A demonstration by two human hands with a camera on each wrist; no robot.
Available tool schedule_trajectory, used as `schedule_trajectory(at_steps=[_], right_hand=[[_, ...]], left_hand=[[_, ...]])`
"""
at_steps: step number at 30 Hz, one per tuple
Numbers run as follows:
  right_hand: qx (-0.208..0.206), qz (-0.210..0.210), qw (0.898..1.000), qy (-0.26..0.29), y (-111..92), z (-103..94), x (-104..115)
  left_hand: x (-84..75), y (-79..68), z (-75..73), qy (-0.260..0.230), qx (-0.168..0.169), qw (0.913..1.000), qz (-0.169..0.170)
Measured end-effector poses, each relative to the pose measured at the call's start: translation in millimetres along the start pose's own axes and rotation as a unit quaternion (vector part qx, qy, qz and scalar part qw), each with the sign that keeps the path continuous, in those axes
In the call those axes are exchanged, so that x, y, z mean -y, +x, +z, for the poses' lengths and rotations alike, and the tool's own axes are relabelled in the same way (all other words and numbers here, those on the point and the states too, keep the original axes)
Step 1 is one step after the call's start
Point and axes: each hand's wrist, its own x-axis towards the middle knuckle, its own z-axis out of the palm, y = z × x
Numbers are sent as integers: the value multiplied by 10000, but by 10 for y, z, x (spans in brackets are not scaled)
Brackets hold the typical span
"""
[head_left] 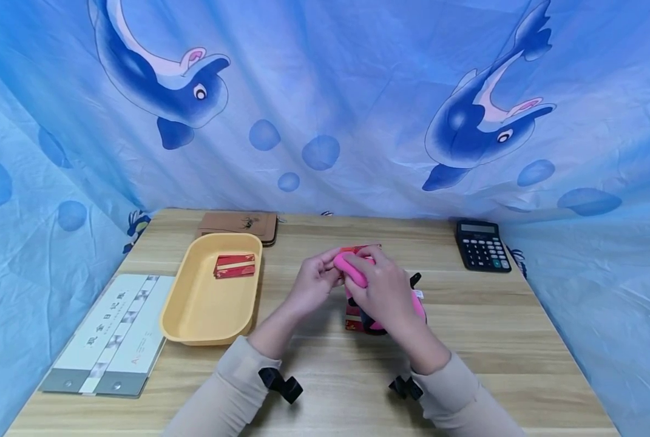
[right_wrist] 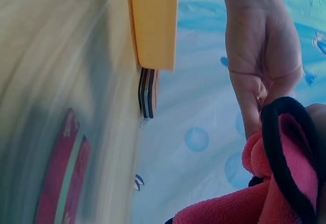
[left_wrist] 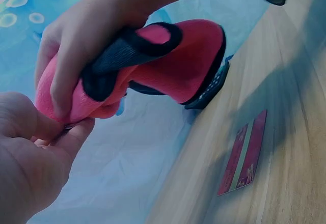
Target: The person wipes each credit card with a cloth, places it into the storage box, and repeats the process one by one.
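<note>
A soft pink fabric item with black trim (left_wrist: 178,66), its exact kind unclear, is held above the table between my hands. My right hand (head_left: 387,294) grips it from above, fingers wrapped over the pink cloth. The thumb and fingertips of my left hand (head_left: 311,282) pinch its end; in the left wrist view the left hand (left_wrist: 30,158) shows at lower left. What lies between those fingertips is mostly hidden. Below, a red envelope with a gold band (head_left: 353,321) lies on the table, partly covered by the right hand and the pink cloth.
Left of my hands stands a yellow tray (head_left: 193,315) with red envelopes (head_left: 234,266) inside. A white-and-grey folder (head_left: 111,334) lies farther left. Brown notebooks (head_left: 237,223) are behind the tray. A black calculator (head_left: 483,246) sits at back right.
</note>
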Motion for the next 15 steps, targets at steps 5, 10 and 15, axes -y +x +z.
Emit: schedule_trajectory(at_steps=[5,10,15], right_hand=[[35,-228,9995,-226,-87,-29,10],[0,-180,9989,-422,-165,-79,-83],[-129,120,9989,-444,-202,-138,-271]], left_hand=[[-25,-16,-21,-233,-151,9996,-110],[-63,-27,-39,-664,-502,9965,-48],[-94,-38,-88,-925,-497,9945,-27]])
